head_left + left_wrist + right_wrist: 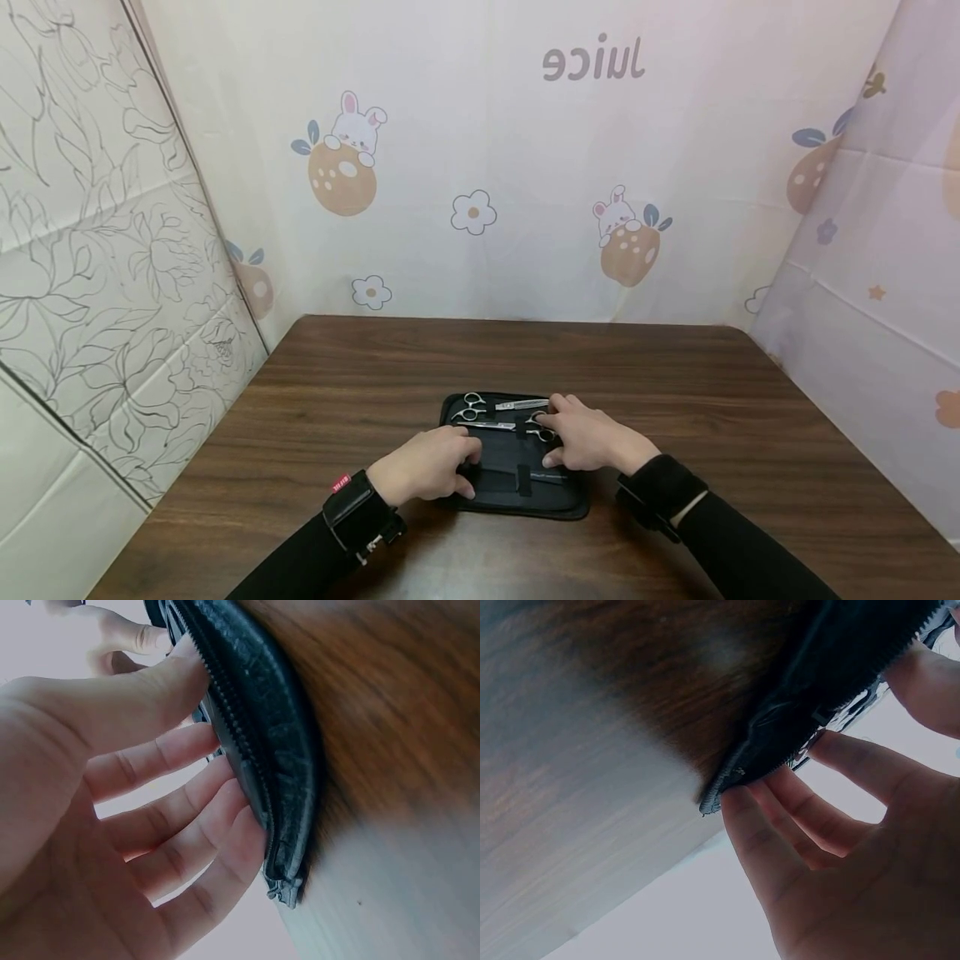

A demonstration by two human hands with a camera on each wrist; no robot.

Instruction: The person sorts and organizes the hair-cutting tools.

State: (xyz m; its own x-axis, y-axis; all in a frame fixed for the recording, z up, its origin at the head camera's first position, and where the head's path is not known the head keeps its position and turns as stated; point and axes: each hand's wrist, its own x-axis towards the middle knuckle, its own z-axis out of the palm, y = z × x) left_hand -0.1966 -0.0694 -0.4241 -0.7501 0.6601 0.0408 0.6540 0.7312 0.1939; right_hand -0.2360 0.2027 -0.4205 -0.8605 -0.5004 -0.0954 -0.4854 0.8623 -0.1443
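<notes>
A black zippered case lies flat on the table, with two silver scissors inside. The upper pair, thinning scissors, has its handles to the left. Below them, the lower scissors point the other way. My left hand is at the case's left edge; in the left wrist view its thumb and fingertips touch the zipper edge. My right hand reaches over the right edge, fingertips by the lower scissors' handles. In the right wrist view, its extended fingers touch the case's rim.
A dark strap crosses the case's lower part, over a flat dark strip with small light marks. The brown wooden table is bordered by printed cloth behind and at both sides. Both wrists wear black bands.
</notes>
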